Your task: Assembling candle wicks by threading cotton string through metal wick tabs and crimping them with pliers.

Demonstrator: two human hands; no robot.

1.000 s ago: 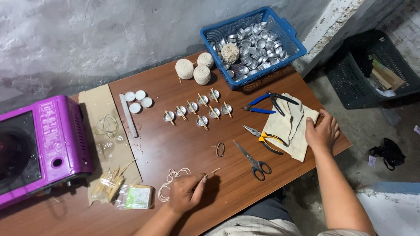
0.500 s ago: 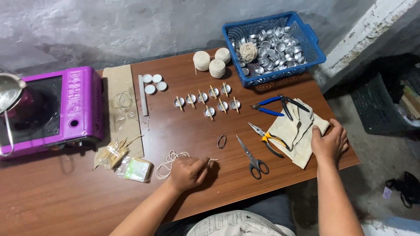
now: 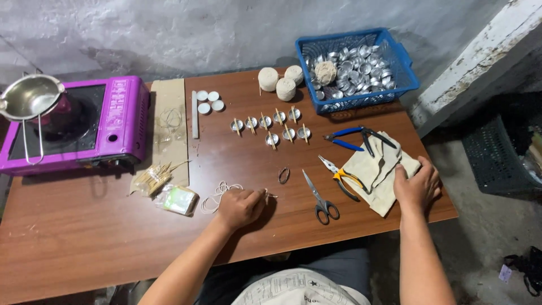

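My left hand [image 3: 241,207] rests on the brown table [image 3: 79,231] near its front edge, fingers pinched on the end of a thin white string [image 3: 217,192] that lies in loose loops to its left. My right hand [image 3: 416,186] lies flat, fingers spread, on a folded beige cloth [image 3: 377,166] at the table's right side. Between the hands lie grey scissors [image 3: 319,197] and yellow-handled pliers [image 3: 341,176]. Blue-handled pliers [image 3: 353,138] lie at the cloth's far edge.
Small metal cups with wooden sticks [image 3: 271,127] sit mid-table. A blue basket [image 3: 395,53] of metal cups and string balls [image 3: 280,82] stand at the back. A purple stove [image 3: 121,121] with a steel pot [image 3: 28,97] is at the left. Stick bundle [image 3: 151,178], plastic packet [image 3: 179,199].
The view has shifted right and up, bringing the stove and pot fully into view. My left hand has closed on the string's end; my right hand stays on the cloth.
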